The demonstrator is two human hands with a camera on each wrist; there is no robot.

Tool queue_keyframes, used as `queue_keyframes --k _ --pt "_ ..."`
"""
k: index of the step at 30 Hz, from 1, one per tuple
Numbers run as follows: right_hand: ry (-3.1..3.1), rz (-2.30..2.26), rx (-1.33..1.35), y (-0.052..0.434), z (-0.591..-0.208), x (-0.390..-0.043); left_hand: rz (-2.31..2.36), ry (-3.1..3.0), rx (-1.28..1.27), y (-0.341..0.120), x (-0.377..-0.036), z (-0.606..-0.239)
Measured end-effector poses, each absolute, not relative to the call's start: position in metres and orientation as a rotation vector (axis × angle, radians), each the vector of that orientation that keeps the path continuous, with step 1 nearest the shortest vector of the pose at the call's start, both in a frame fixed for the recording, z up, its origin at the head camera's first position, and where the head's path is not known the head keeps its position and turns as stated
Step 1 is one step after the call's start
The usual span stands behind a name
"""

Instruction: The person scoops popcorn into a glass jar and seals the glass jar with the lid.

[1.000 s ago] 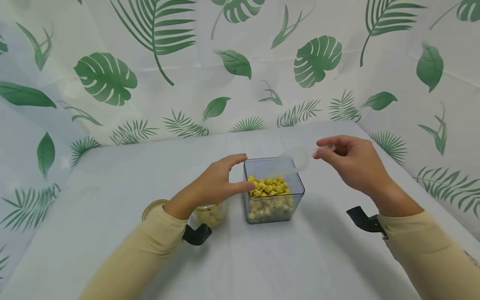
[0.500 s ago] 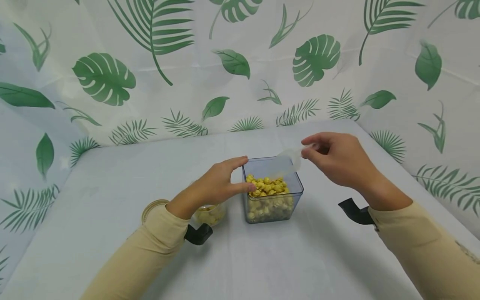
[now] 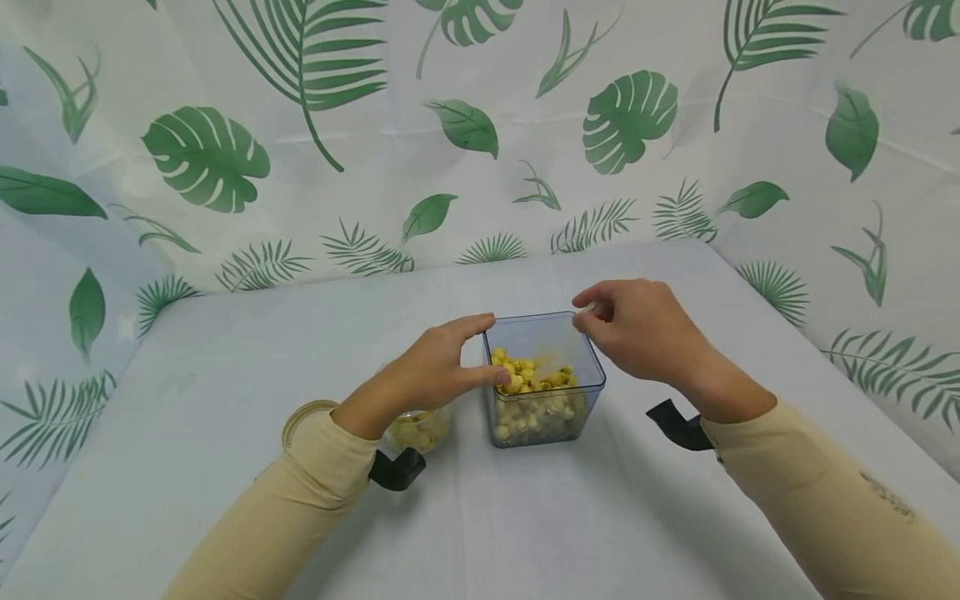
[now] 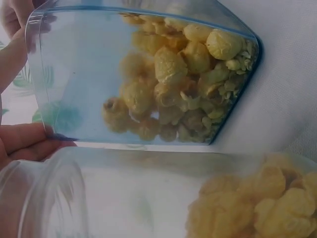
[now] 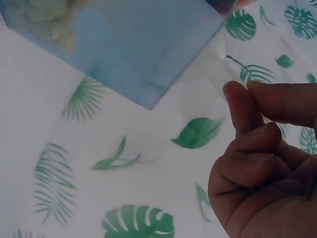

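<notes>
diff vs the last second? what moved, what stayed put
The right hand moved left and down, from beside the square container to above its far right rim, carrying the clear scoop down into the container; its outline is now hard to make out. Nothing was let go. The left hand still grips the container's left rim, and the small jar beneath it has not moved.

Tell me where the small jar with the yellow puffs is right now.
In the head view the small jar stands on the table just left of the square container, tucked under the left hand, with a round lid at its left.
</notes>
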State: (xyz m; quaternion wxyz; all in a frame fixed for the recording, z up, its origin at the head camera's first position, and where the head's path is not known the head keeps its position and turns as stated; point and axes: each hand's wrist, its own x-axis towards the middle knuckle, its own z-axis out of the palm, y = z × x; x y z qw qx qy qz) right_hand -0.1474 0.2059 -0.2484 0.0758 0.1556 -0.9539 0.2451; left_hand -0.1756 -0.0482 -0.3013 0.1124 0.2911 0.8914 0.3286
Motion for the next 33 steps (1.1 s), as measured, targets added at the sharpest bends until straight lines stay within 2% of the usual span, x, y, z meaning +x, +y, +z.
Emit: queue_keyframes --k 10,33 --pt "-2.909 0.956 0.497 0.204 -0.285 -0.161 0.984 2.620 0.850 -0.047 -0.175 -0.301" --pt "-2.999 1.104 0.448 0.209 -0.281 -0.160 0.992 2.614 0.839 -0.047 -0.175 -0.302"
